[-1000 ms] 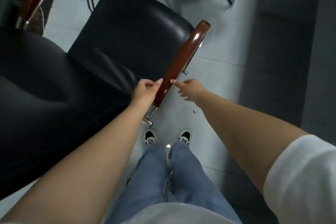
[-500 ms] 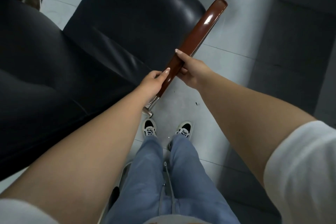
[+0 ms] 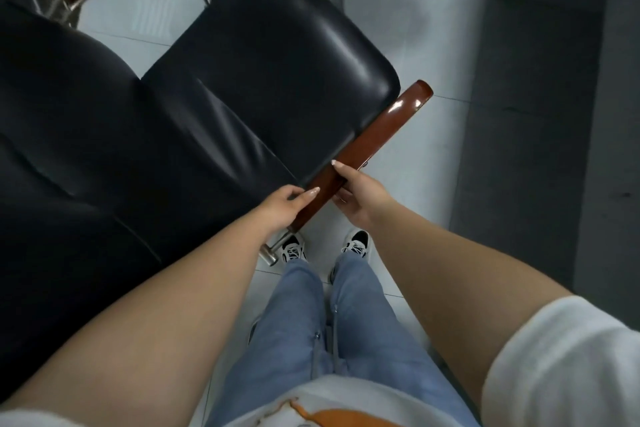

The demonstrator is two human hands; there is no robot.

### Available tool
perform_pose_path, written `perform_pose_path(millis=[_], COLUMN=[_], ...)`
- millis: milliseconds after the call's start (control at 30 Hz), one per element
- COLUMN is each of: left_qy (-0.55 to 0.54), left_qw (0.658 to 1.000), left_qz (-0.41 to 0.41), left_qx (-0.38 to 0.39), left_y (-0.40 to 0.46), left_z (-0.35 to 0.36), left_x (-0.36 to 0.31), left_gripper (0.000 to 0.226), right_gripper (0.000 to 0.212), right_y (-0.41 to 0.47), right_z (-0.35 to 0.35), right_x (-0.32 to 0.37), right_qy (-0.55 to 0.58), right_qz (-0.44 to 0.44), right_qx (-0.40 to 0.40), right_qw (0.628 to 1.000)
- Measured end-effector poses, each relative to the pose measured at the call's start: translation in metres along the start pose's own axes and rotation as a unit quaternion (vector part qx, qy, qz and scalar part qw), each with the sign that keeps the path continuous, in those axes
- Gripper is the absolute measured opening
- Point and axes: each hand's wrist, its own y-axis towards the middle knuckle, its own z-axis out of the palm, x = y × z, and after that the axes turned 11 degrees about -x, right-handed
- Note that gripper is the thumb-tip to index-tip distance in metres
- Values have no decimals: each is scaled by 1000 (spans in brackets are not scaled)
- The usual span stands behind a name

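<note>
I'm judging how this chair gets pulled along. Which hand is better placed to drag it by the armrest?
Probably the right hand: thumb over the armrest, fingers curled beneath, nearer its middle. The left hand pinches the near end.

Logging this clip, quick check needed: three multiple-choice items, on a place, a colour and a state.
1. Where on the armrest does the right hand grip? A) its far tip B) just beyond the left hand C) nowhere
2. Colour of the seat? A) black B) red C) white
3. The left hand? A) hangs free B) lies flat on the seat C) holds the armrest
Answers: B, both hands sit close together; A, the cushion is glossy black; C, its thumb lies on the armrest.
</note>
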Motion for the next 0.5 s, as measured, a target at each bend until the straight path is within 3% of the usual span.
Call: perform_pose_path(millis=[100, 200, 300, 500], left_qy=[3, 15, 29, -1], left_qw=[1000, 1000, 999, 999], left_qz=[3, 1, 5, 7], left_qx=[-5, -13, -12, -42], left_y=[-2, 0, 2, 2], left_z=[-1, -2, 0, 9], left_x=[1, 0, 3, 9], left_gripper=[46, 50, 52, 57], right_gripper=[21, 32, 44, 46], right_y=[-7, -7, -3, 3], right_z=[-10, -21, -24, -9], right_x=[2, 15, 30, 61], right_qy=[-31, -64, -34, 72], right_qz=[-5, -41, -57, -37], right_qx=[-19, -55, -65, -64], right_qw=[999, 996, 996, 995])
